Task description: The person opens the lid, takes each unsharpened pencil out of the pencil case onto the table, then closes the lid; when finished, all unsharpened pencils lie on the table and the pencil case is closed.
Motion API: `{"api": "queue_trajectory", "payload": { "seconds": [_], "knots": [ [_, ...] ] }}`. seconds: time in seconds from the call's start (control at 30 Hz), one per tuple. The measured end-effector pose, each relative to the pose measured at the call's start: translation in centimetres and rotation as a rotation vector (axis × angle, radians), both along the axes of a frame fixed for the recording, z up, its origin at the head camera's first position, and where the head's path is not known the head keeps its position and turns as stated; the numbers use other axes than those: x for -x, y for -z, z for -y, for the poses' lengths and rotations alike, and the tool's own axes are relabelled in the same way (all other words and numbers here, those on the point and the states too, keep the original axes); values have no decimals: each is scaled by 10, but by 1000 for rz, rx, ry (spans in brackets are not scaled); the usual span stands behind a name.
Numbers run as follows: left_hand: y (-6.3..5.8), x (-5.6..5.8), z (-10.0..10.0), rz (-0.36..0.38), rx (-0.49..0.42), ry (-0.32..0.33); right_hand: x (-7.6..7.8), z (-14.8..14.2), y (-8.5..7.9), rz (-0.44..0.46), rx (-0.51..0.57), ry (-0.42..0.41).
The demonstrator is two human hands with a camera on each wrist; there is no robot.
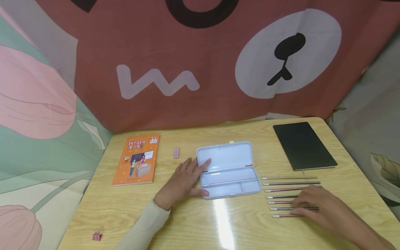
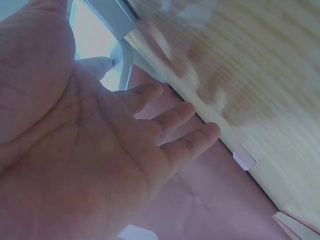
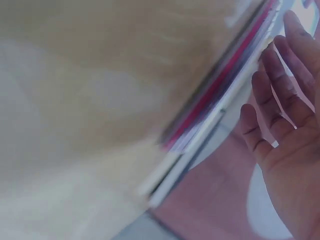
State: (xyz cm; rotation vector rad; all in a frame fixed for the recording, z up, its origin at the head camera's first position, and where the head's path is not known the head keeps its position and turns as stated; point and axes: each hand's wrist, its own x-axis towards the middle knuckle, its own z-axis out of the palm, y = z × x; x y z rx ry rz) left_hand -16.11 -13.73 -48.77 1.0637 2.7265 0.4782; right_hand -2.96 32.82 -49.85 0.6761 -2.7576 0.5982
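Observation:
An open light-blue pencil case [image 1: 225, 156] lies on the table, its lid tilted back. Across its lower tray runs a thin line; whether it is a divider or a pencil I cannot tell. My left hand [image 1: 182, 178] rests at the case's left side, thumb on the front corner and index finger on the lid's edge, fingers fairly straight. To the right of the case, several pencils [image 1: 275, 190] lie in a row, eraser ends to the left. My right hand [image 1: 318, 208] hovers over or touches their right ends; in the right wrist view its fingers are loosely extended, holding nothing.
A black notebook [image 1: 304, 146] lies at the back right. On the left are an orange book [image 1: 137, 159], a small pink eraser [image 1: 176, 153] and a pink binder clip [image 1: 97, 234]. A printed cloth [image 1: 175, 111] hangs behind the table.

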Motion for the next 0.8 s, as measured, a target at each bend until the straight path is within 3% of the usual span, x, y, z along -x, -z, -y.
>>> {"api": "queue_trajectory", "payload": {
  "seconds": [0.17, 0.3, 0.57, 0.8],
  "knots": [
    [0, 0, 0, -7, -14, 3, 27, 30, -21, 55, -76, -11],
    [0, 0, 0, -2, -19, 5, 47, 58, -31, 165, -30, -38],
    [-2, -2, -1, 7, -11, -9, 81, 113, -27, 165, 16, -206],
    [-3, -3, -1, -4, -16, -15, 98, 147, -20, 187, -5, -291]
  ]
}}
